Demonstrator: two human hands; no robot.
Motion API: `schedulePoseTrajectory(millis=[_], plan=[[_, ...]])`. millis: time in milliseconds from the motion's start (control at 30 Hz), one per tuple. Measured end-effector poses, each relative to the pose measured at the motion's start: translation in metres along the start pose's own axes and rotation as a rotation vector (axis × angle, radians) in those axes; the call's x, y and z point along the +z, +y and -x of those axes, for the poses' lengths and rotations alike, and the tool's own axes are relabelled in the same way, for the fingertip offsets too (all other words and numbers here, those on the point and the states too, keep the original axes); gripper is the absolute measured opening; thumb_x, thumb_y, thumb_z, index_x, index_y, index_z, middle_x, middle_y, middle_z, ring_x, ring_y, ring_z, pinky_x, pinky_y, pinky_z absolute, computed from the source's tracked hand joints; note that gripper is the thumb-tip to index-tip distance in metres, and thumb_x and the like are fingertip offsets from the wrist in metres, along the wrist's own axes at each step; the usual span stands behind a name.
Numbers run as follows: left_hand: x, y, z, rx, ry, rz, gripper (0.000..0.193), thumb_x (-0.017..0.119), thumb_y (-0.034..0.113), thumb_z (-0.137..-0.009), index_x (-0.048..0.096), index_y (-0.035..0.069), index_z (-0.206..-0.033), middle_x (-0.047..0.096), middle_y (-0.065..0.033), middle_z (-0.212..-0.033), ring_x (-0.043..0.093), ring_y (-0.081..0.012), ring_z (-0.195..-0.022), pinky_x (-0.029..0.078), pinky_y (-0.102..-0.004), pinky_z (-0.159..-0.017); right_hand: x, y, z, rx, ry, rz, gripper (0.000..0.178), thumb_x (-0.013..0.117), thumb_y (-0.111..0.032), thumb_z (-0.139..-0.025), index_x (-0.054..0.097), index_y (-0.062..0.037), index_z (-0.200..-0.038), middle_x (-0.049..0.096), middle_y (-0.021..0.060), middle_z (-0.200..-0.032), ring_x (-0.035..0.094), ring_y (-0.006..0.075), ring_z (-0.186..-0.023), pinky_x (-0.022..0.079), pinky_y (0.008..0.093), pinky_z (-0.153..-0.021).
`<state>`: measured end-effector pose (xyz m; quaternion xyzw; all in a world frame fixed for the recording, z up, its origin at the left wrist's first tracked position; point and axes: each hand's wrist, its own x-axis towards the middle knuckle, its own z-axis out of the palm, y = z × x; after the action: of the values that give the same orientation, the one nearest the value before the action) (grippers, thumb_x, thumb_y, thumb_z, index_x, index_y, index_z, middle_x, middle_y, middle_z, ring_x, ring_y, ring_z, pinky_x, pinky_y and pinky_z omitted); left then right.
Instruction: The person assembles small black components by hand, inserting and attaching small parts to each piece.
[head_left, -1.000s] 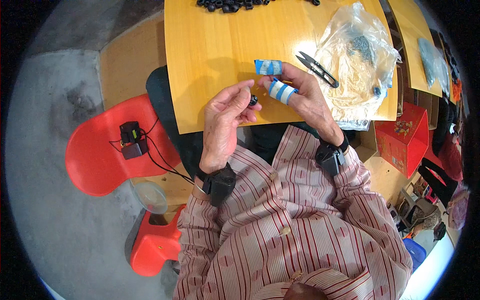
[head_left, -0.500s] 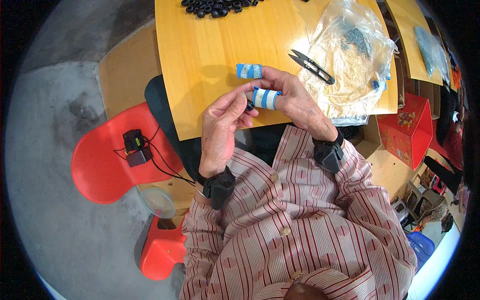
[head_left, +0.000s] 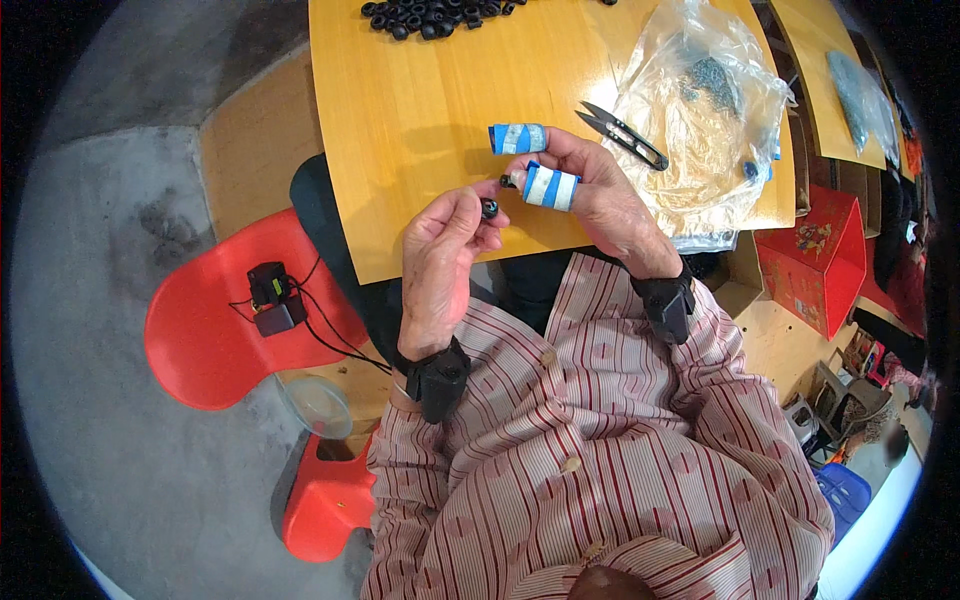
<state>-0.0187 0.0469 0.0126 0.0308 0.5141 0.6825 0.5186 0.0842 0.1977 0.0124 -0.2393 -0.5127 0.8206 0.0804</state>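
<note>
My left hand (head_left: 440,240) pinches a small round black piece (head_left: 489,208) between thumb and fingers, above the table's near edge. A hollow with a bluish glint shows in its end. Just beyond it, my right hand (head_left: 590,185) is closed on a tiny dark bit (head_left: 507,181), too small to name. Blue-and-white wraps (head_left: 550,187) cover two of my right hand's digits. To the right of that hand, black thread snips (head_left: 625,135) lie at the edge of a clear plastic bag (head_left: 660,200), which has dark teal grains in it.
Several black pieces (head_left: 430,18) are heaped at the far side of the yellow table (head_left: 450,90). A red chair (head_left: 210,310) with a black cabled device (head_left: 275,300) stands left. Right of the table are a red box (head_left: 815,260) and another table (head_left: 820,90).
My hands have drawn apart slightly, the right one moving right. The black piece in my left hand and the tiny bit at my right fingertips now show separately.
</note>
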Motion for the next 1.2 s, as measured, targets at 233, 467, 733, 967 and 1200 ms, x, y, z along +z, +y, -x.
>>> schedulePoseTrajectory(millis=[233, 467, 733, 967, 1200], plan=[[0.000, -0.002, -0.001, -0.003, 0.019, 0.042, 0.031, 0.054, 0.027, -0.094, 0.057, -0.003, -0.104, 0.060, -0.0057, -0.084, 0.051, -0.0083, -0.069, 0.043, -0.0212, -0.067, 0.001, 0.002, 0.001, 0.022, -0.005, -0.066, 0.035, 0.065, -0.013, -0.085, 0.056, -0.0011, -0.117, 0.062, 0.0005, -0.096, 0.056, 0.0077, -0.091, 0.042, 0.0225, -0.087], [0.000, -0.004, -0.001, -0.007, -0.006, 0.135, 0.031, 0.055, 0.028, -0.094, 0.054, -0.002, -0.100, 0.056, -0.0047, -0.080, 0.049, -0.0095, -0.070, 0.041, -0.0218, -0.064, -0.002, 0.004, 0.003, -0.011, -0.012, 0.025, 0.035, 0.065, -0.014, -0.086, 0.056, -0.0025, -0.117, 0.062, -0.0002, -0.096, 0.055, 0.0074, -0.091, 0.042, 0.0228, -0.087], [-0.005, -0.008, -0.002, 0.023, -0.085, 0.184, 0.030, 0.055, 0.028, -0.093, 0.056, -0.001, -0.098, 0.054, -0.0032, -0.080, 0.048, -0.0091, -0.070, 0.040, -0.0216, -0.063, 0.000, -0.001, 0.006, -0.008, 0.007, 0.112, 0.035, 0.064, -0.014, -0.086, 0.056, -0.0029, -0.118, 0.063, -0.0001, -0.095, 0.057, 0.0074, -0.091, 0.043, 0.0236, -0.088], [-0.002, -0.007, -0.001, 0.018, -0.066, 0.149, 0.030, 0.054, 0.025, -0.094, 0.057, -0.003, -0.104, 0.056, -0.0029, -0.084, 0.052, -0.0095, -0.077, 0.042, -0.0209, -0.070, -0.001, -0.002, 0.007, -0.026, -0.021, 0.119, 0.037, 0.064, -0.014, -0.086, 0.054, -0.0027, -0.120, 0.064, 0.0014, -0.095, 0.057, 0.0086, -0.092, 0.043, 0.0253, -0.088], [-0.001, -0.008, 0.001, 0.006, -0.076, 0.150, 0.027, 0.056, 0.022, -0.093, 0.057, -0.002, -0.106, 0.058, -0.0036, -0.089, 0.053, -0.0086, -0.079, 0.043, -0.0209, -0.073, -0.001, -0.007, 0.011, 0.000, -0.019, 0.199, 0.038, 0.064, -0.015, -0.086, 0.053, -0.0020, -0.120, 0.064, 0.0033, -0.096, 0.057, 0.0094, -0.093, 0.044, 0.0264, -0.088]])
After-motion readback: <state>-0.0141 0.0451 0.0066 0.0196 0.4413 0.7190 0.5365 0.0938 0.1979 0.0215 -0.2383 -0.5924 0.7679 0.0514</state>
